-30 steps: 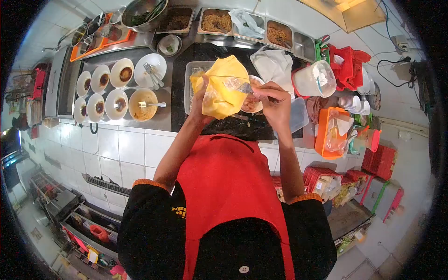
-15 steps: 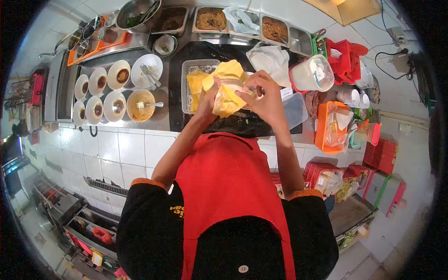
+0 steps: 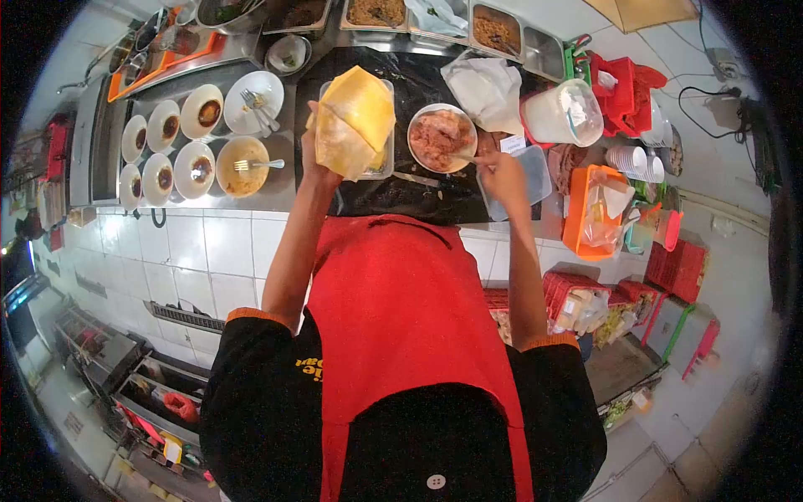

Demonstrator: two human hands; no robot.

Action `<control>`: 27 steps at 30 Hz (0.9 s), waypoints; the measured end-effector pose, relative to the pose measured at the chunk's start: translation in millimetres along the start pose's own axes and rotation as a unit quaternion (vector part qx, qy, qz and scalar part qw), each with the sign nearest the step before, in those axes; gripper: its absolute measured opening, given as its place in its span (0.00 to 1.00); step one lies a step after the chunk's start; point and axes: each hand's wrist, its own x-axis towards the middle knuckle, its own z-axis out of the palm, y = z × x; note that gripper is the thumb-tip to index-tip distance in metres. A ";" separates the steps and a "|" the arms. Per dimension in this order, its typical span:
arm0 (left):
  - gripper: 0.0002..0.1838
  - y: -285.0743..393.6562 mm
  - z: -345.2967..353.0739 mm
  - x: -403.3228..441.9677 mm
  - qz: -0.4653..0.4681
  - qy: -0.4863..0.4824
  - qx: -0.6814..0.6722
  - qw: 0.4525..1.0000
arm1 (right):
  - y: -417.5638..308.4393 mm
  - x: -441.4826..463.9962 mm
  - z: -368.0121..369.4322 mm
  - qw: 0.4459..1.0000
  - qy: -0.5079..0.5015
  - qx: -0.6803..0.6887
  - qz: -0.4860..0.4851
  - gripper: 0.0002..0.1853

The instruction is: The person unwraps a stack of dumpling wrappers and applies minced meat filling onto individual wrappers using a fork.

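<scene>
My left hand (image 3: 318, 155) holds a stack of yellow wrapper sheets (image 3: 357, 113) over a clear rectangular container (image 3: 386, 159). The fingers under the sheets are mostly hidden. To the right, my right hand (image 3: 503, 177) is closed on the handle of a utensil (image 3: 470, 158), whose tip is in the pink minced filling (image 3: 441, 138). That filling lies in a round white bowl (image 3: 412, 134). A clear plastic lid (image 3: 535, 171) lies beside and partly beneath my right hand.
Left on the counter stand several white bowls with dark sauce (image 3: 202, 111) and a bowl with a fork (image 3: 230, 180). Metal food trays (image 3: 376, 12) line the back. A white plastic bag (image 3: 485, 88), a white tub (image 3: 562, 117) and an orange basket (image 3: 577, 222) are at the right.
My left hand has moved left with the yellow sheets. My right hand has moved away from them to the right, and the utensil is now in the filling bowl. The view has shifted slightly.
</scene>
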 end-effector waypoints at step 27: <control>0.31 -12.6 -3.9 -3.0 -0.020 0.011 0.010 1.000 | -26.1 43.0 10.0 0.954 -0.101 -0.277 -0.059 0.04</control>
